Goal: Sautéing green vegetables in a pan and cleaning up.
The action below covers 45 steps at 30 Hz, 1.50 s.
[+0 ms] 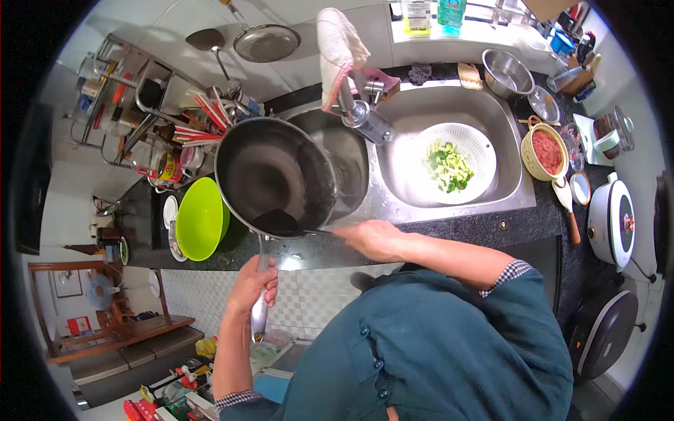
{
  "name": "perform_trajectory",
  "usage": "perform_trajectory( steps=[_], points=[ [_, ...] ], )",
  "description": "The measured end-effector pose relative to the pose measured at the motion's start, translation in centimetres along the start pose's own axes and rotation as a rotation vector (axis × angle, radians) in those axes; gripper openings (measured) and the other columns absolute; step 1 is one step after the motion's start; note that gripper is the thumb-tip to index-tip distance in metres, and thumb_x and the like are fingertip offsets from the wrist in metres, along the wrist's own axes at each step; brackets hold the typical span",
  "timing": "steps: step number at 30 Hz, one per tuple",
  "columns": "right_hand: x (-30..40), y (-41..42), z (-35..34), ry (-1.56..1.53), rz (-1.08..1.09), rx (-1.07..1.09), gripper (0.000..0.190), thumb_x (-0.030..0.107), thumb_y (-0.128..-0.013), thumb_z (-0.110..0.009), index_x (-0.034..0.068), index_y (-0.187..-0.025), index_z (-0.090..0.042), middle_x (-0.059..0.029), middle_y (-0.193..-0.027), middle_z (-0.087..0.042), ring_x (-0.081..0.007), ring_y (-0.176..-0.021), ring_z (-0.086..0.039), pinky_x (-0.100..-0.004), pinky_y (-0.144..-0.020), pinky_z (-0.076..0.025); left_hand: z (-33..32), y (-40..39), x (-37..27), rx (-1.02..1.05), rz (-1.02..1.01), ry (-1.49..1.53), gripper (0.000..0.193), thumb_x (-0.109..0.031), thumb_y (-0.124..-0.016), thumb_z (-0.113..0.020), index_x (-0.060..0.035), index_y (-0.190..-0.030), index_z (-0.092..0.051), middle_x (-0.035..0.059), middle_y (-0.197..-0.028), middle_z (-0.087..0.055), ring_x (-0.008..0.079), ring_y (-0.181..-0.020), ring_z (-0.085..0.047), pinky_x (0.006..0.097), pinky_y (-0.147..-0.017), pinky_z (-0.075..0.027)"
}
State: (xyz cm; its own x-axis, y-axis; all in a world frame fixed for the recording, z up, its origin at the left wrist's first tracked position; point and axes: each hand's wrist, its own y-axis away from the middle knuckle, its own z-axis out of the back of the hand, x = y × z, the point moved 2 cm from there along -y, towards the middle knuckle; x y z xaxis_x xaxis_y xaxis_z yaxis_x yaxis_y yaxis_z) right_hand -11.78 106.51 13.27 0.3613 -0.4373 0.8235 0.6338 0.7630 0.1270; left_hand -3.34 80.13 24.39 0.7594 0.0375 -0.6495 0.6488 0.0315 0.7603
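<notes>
My left hand (253, 284) is closed around the metal handle of a deep, dark wok (268, 168), which is held over the left sink basin and the counter's edge. My right hand (371, 240) grips the handle of a dark spatula (277, 222), whose blade lies inside the wok near its close rim. No food shows in the wok. To the right, chopped green vegetables (450, 167) lie in a white strainer basket (479, 150) in the right sink basin (511, 131). Left of the wok, a lime-green bowl (200, 221) leans on its side on the counter.
A faucet (368, 123) draped with a cloth (339, 47) rises between the basins. At right are a bowl of minced meat (547, 152), a steel bowl (508, 73) and a white electric cooker (611, 221). Chopsticks (210, 118) and a wire rack (142, 105) stand left.
</notes>
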Motion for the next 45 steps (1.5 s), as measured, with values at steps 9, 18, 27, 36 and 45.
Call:
perform_trajectory(
  steps=[9, 18, 27, 36, 45],
  points=[
    [-0.8, -0.7, -2.5, -0.200, 0.069, -0.062, 0.042, 0.022, -0.096, -0.049, 0.015, -0.137, -0.051, -0.0217, -0.113, -0.064, -0.0416, -0.105, -0.060, -0.0492, -0.089, -0.048, -0.8, 2.1, -2.9, -0.131, -0.017, -0.277, 0.019, -0.008, -0.086, -0.058, -0.0056, -0.101, -0.047, 0.0034, -0.063, -0.047, 0.0127, -0.042, -0.045, 0.0296, -0.039, -0.040],
    [0.5, -0.4, -1.9, -0.223, 0.104, 0.016, 0.043, 0.024, -0.096, -0.049, 0.017, -0.138, -0.051, -0.0171, -0.121, -0.063, -0.0395, -0.110, -0.058, -0.0479, -0.094, -0.046, -0.3, 5.6, -1.9, -0.175, -0.014, -0.266, 0.018, -0.009, -0.087, -0.057, -0.0046, -0.102, -0.048, 0.0031, -0.063, -0.049, 0.0109, -0.043, -0.046, 0.0268, -0.039, -0.039],
    [-0.4, 0.9, -0.7, -0.197, 0.181, 0.036, 0.049, 0.022, -0.090, -0.056, 0.015, -0.139, -0.050, -0.0174, -0.124, -0.061, -0.0381, -0.111, -0.058, -0.0465, -0.096, -0.046, -1.1, 7.5, -1.7, -0.200, 0.017, -0.330, 0.022, -0.009, -0.088, -0.057, -0.0026, -0.107, -0.048, 0.0030, -0.064, -0.049, 0.0098, -0.043, -0.045, 0.0265, -0.039, -0.039],
    [-0.4, 3.1, 2.2, -0.080, -0.020, 0.165, 0.050, 0.018, -0.092, -0.056, 0.012, -0.141, -0.046, -0.0207, -0.121, -0.062, -0.0400, -0.110, -0.059, -0.0469, -0.096, -0.045, -2.1, 7.3, -2.8, -0.238, -0.064, -0.567, 0.027, -0.009, -0.087, -0.060, 0.0004, -0.110, -0.049, 0.0027, -0.065, -0.051, 0.0095, -0.042, -0.046, 0.0269, -0.039, -0.038],
    [6.2, 5.2, 9.2, 0.116, -0.016, 0.300, 0.044, 0.016, -0.093, -0.045, 0.004, -0.135, -0.049, -0.0280, -0.111, -0.063, -0.0413, -0.107, -0.061, -0.0512, -0.091, -0.047, -3.2, 6.9, -2.8, -0.220, -0.123, -0.647, 0.025, -0.010, -0.086, -0.062, 0.0002, -0.108, -0.052, 0.0048, -0.066, -0.053, 0.0099, -0.045, -0.049, 0.0281, -0.041, -0.039]
  ],
)
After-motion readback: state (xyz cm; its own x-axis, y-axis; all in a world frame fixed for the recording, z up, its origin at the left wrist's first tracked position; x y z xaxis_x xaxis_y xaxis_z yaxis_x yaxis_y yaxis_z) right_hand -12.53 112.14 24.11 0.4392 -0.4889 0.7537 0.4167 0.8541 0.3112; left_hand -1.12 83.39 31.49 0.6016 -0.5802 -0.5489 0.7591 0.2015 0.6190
